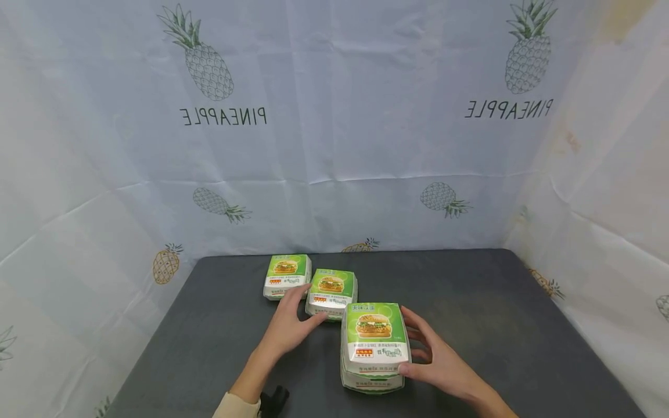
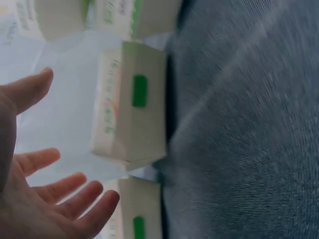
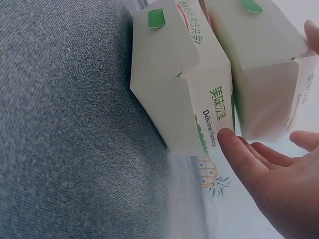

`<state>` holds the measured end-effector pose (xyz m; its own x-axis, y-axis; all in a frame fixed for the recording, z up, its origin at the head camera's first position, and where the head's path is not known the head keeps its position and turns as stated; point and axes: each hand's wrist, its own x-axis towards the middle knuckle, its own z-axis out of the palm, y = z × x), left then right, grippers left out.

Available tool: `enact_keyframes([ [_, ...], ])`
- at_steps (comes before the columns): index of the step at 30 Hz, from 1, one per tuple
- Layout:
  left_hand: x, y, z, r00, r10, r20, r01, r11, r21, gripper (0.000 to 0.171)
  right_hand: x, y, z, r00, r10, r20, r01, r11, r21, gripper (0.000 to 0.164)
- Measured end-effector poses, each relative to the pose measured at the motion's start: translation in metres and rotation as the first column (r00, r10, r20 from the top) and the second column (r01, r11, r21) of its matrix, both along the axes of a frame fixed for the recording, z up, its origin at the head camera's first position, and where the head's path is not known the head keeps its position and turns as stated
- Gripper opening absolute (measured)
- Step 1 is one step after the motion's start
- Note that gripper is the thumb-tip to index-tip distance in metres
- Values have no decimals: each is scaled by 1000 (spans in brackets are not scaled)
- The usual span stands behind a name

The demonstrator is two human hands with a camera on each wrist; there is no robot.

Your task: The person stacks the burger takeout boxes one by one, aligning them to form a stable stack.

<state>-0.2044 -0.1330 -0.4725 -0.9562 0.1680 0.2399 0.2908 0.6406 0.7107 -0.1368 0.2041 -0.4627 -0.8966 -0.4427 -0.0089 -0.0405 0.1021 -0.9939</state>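
Observation:
Two white and green cardboard hamburger boxes are stacked at the front. The upper box sits over the lower box, and both show their pale sides in the right wrist view. My right hand is at the stack's right side, its thumb at the front corner and its fingers along the side, loosely bent. In the right wrist view a fingertip overlaps the lower box's printed side. My left hand is left of the stack with fingers spread and holds nothing. It is nearest the middle hamburger box.
Another hamburger box stands farther back and left, near the table's rear edge. The boxes rest on a dark grey table. A white curtain with pineapple prints surrounds the back and sides.

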Motion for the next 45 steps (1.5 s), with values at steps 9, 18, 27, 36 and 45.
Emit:
enact_keyframes([
  [9, -16, 3, -16, 992, 3, 127, -1, 1000, -15, 94, -1, 2, 0, 1000, 1, -17, -1, 1000, 10, 93],
  [18, -20, 11, -18, 995, -30, 93, 32, 999, -12, 96, -1, 2, 0, 1000, -8, -9, 8, 1000, 18, 92],
  [27, -24, 17, -24, 996, -54, 73, 58, 997, -56, 92, -1, 2, 0, 1000, -4, -11, 4, 1000, 17, 91],
  [36, -29, 23, -24, 994, -32, 103, 35, 999, -26, 92, -1, 3, -3, 1000, 6, 3, -6, 1000, 5, 91],
  [45, -38, 24, -26, 984, -89, 155, 93, 995, -23, 94, -2, 4, -5, 1000, -2, 21, 2, 1000, 16, 93],
])
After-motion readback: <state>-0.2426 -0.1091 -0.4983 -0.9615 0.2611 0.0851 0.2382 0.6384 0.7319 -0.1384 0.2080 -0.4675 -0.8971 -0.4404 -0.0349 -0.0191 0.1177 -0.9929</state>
